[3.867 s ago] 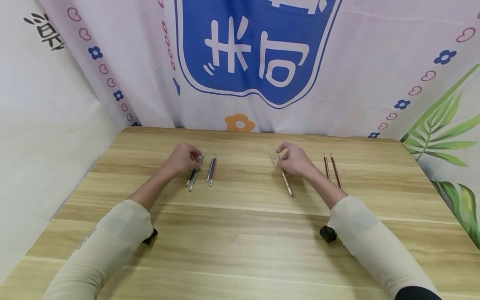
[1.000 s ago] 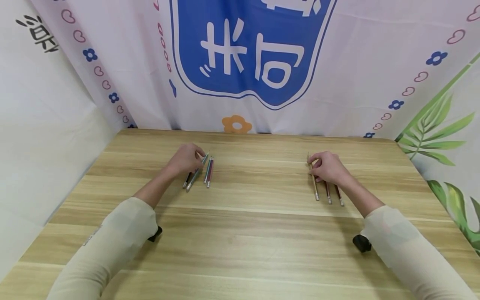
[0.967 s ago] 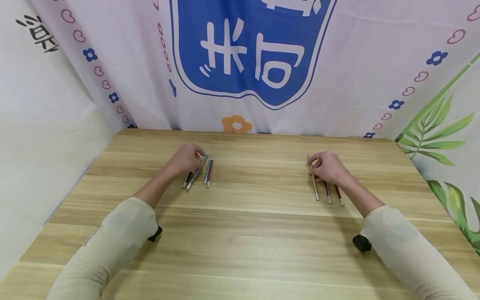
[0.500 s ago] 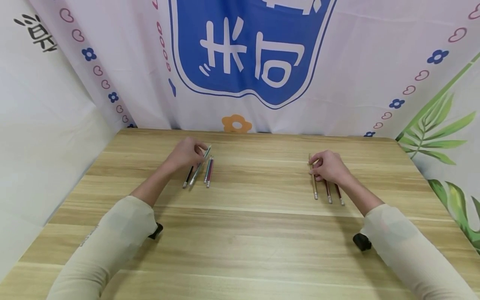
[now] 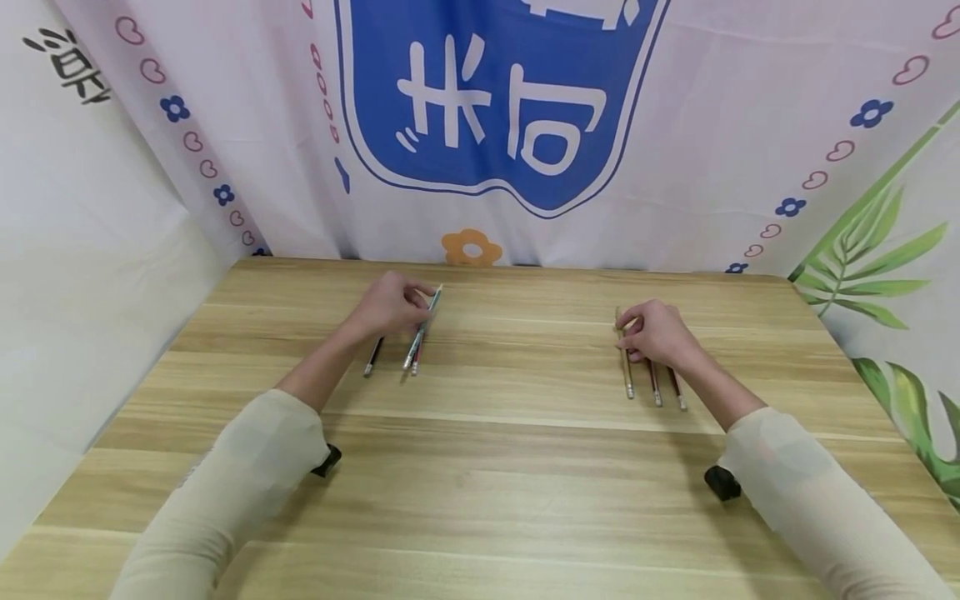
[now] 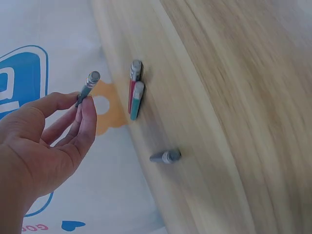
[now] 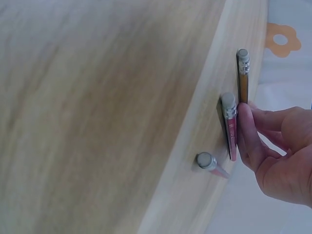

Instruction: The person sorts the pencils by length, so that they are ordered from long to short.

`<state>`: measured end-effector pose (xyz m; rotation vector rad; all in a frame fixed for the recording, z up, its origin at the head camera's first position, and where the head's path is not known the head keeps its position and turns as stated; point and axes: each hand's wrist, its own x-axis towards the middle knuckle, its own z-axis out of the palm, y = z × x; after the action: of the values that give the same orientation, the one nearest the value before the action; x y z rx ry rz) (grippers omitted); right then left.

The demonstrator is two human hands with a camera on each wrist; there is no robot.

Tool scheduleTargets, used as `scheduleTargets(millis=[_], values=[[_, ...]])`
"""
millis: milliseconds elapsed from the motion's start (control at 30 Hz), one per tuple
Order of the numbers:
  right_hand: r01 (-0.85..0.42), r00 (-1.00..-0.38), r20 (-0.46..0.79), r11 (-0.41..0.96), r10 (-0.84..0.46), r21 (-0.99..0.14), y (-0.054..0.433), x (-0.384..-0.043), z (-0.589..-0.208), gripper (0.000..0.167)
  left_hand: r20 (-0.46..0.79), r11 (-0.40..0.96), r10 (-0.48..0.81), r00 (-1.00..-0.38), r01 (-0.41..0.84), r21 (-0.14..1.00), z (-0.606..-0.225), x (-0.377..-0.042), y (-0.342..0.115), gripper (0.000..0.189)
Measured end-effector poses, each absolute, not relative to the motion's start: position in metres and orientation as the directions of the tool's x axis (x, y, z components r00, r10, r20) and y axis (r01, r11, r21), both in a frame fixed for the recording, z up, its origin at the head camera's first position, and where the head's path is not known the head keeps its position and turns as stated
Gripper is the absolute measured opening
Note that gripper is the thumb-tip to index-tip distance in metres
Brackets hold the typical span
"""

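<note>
My left hand [image 5: 393, 304] pinches a blue-green pencil [image 6: 88, 87] between thumb and fingertips, its eraser end towards me. In the head view that pencil crosses over a red pencil [image 6: 131, 90] and a teal pencil [image 6: 136, 102], which lie side by side. A dark pencil [image 5: 372, 358] rests on the table left of them, its upper part hidden behind the hand. At the right, my right hand [image 5: 658, 333] pinches a yellow pencil [image 5: 627, 371]. Close beside it lie two dark red pencils, one nearer [image 7: 230, 124] and one farther right [image 5: 677, 390], partly covered by the hand.
The wood-grain table [image 5: 480, 483] reaches back to a printed cloth [image 5: 487, 108] that hangs along its far edge. A white cloth [image 5: 90, 250] borders the left side, a leaf-print cloth [image 5: 900, 275] the right. Black wrist devices [image 5: 722, 482] sit under the sleeves.
My left hand has lifted the blue-green pencil and carried it right, from beside the dark pencil to over the red and teal pair. Earlier, my right hand brought the yellow pencil rightward beside the red ones.
</note>
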<state>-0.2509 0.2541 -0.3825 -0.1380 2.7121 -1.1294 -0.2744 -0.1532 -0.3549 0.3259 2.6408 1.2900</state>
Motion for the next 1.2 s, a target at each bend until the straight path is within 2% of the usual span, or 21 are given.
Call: scheduleTargets(millis=[133, 533, 867, 1200], values=[[-0.008, -0.976, -0.146, 0.702, -0.160, -0.712, 0.255, -0.252, -0.383, 0.027, -0.080, 0.538, 0.257, -0.963, 0.074, 0.839, -0.356, -0.273, -0.145, 0.038], [-0.006, -0.977, -0.147, 0.709, -0.154, -0.705, 0.254, -0.253, -0.383, 0.027, -0.071, 0.464, 0.269, -0.960, 0.065, 0.884, -0.360, -0.276, -0.133, 0.042], [-0.012, -0.977, -0.143, 0.714, -0.156, -0.700, 0.256, -0.254, -0.383, 0.027, -0.079, 0.463, 0.253, -0.964, 0.049, 0.885, -0.362, -0.275, -0.130, 0.039], [-0.004, -0.975, -0.154, 0.707, -0.160, -0.707, 0.255, -0.253, -0.384, 0.029, -0.101, 0.393, 0.258, -0.961, 0.009, 0.919, -0.367, -0.279, -0.125, 0.043]])
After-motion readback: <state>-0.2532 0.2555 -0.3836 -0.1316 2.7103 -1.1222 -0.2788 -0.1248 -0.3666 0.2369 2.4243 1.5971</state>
